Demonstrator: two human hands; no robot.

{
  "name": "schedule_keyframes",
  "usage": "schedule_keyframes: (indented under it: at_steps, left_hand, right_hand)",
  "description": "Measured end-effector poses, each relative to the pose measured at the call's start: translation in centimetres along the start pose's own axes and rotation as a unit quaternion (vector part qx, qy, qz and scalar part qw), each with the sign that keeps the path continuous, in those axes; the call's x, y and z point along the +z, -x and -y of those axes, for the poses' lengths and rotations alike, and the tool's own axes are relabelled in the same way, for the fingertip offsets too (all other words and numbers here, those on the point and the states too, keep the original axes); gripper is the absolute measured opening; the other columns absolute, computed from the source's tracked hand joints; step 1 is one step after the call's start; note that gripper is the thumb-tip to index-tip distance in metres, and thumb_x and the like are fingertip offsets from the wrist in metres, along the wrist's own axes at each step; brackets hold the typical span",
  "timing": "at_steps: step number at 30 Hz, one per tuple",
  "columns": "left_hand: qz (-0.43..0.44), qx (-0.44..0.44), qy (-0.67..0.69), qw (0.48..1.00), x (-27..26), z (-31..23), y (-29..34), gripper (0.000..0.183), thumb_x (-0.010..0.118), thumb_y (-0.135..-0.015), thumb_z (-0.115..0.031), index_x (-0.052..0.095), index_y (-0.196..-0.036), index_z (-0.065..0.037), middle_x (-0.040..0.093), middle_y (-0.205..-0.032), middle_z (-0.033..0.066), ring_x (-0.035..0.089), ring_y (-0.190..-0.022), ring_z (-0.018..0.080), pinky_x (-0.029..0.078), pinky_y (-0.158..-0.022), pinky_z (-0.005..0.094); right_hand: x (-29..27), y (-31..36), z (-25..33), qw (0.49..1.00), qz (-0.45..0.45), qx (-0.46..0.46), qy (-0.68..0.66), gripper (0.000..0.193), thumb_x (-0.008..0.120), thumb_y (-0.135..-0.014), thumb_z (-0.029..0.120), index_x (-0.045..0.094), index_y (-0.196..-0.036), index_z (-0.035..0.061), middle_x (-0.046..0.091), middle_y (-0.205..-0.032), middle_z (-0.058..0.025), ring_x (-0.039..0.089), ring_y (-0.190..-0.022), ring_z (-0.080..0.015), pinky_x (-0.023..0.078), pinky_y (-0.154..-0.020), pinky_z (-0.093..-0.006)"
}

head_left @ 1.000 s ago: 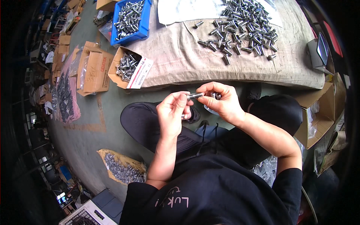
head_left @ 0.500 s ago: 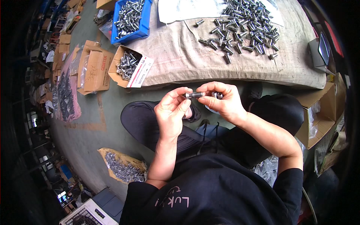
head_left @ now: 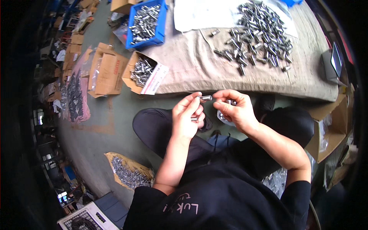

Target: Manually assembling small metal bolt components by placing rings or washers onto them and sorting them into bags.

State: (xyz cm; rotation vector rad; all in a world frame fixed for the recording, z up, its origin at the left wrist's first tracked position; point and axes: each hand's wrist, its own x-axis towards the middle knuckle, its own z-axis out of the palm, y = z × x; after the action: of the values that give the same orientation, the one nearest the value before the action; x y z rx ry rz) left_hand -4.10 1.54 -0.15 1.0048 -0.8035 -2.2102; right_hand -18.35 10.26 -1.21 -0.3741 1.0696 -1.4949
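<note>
Between the thumb and forefinger of my left hand (head_left: 186, 117) is a short, shiny metal bolt (head_left: 206, 98), pointing right. A second metal piece (head_left: 194, 119) sticks out from that hand's curled lower fingers. Just to the right, my right hand (head_left: 238, 109) has its thumb and forefinger bent towards the bolt, a small gap away from it. Small round metal parts (head_left: 231, 102) show within its curled fingers; their exact kind is hard to make out. Clear plastic (head_left: 224, 117) hangs under this hand. A loose heap of similar bolts (head_left: 264, 34) lies on the cloth-covered table (head_left: 191, 71) ahead.
A blue bin (head_left: 162, 28) and a small carton (head_left: 132, 73), both holding metal parts, are at the table's left. A brown carton (head_left: 109, 74) and a sack of small parts (head_left: 128, 172) stand on the floor. An open carton (head_left: 331, 130) is at right.
My right fingers have come off the bolt, which now stays in my left hand alone. A second metal piece now shows in the left hand. The whole view has shifted slightly.
</note>
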Motion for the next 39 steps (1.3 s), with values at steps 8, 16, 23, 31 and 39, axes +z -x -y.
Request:
schedule_keyframes:
  at_steps: [8, 16, 23, 31, 39]
  left_hand:
    - [0.0, 0.033, 0.102, 0.994, 0.6, -14.8, -14.4, 0.043, 0.052, -0.085, -0.037, 0.045, -0.106, 0.001, 0.054, -0.077, 0.011, 0.046, -0.053, 0.0123, 0.04, -0.049, 0.0236]
    - [-0.027, -0.013, -0.161, 0.986, 1.3, -4.1, -11.3, 0.068, 0.037, -0.079, -0.065, 0.045, -0.116, -0.008, 0.058, -0.09, 0.0071, 0.047, -0.057, 0.0087, 0.039, -0.045, 0.0225]
    - [0.057, 0.091, -0.362, 0.926, 2.6, 2.5, -5.2, 0.071, 0.024, -0.086, -0.06, 0.039, -0.123, -0.001, 0.055, -0.103, 0.0153, 0.053, -0.093, 0.0204, 0.043, -0.076, 0.0301]
    - [0.017, 0.134, -0.128, 0.982, 2.7, 1.8, -2.4, 0.049, 0.039, -0.09, -0.042, 0.046, -0.118, -0.002, 0.055, -0.097, 0.0085, 0.052, -0.077, 0.0103, 0.043, -0.065, 0.0238]
    - [0.057, 0.063, -0.087, 0.993, 1.8, 0.9, 1.2, 0.027, 0.049, -0.089, -0.02, 0.055, -0.102, 0.002, 0.059, -0.078, 0.0066, 0.053, -0.062, 0.0086, 0.042, -0.052, 0.0192]
  right_hand:
    - [-0.4, -1.0, 0.2, 0.995, -0.039, 0.087, -0.026, 0.018, 0.065, -0.075, 0.005, 0.058, -0.09, -0.0003, 0.053, -0.062, 0.0, 0.042, -0.045, -0.0046, 0.03, -0.038, -0.0193]
    - [-0.8, -1.5, 0.5, 0.996, -0.025, 0.024, 0.082, 0.021, 0.066, -0.076, 0.008, 0.058, -0.094, 0.0008, 0.051, -0.065, 0.0027, 0.041, -0.05, -0.003, 0.033, -0.043, -0.0187]
    - [0.1, -1.2, -0.8, 0.92, 0.057, -0.187, 0.339, 0.025, 0.069, -0.071, 0.006, 0.058, -0.092, 0.0026, 0.053, -0.065, -0.0052, 0.048, -0.058, -0.0106, 0.042, -0.056, -0.0264]
    - [-0.6, -0.8, 0.4, 0.996, 0.028, -0.007, 0.09, 0.013, 0.06, -0.08, 0.012, 0.061, -0.088, 0.0019, 0.057, -0.068, -0.0012, 0.044, -0.051, -0.0031, 0.034, -0.043, -0.0181]
    - [-0.4, 0.1, 0.5, 0.992, 0.064, -0.015, -0.104, 0.019, 0.059, -0.082, 0.011, 0.057, -0.098, 0.0019, 0.059, -0.076, -0.0037, 0.045, -0.051, -0.0054, 0.033, -0.042, -0.0181]
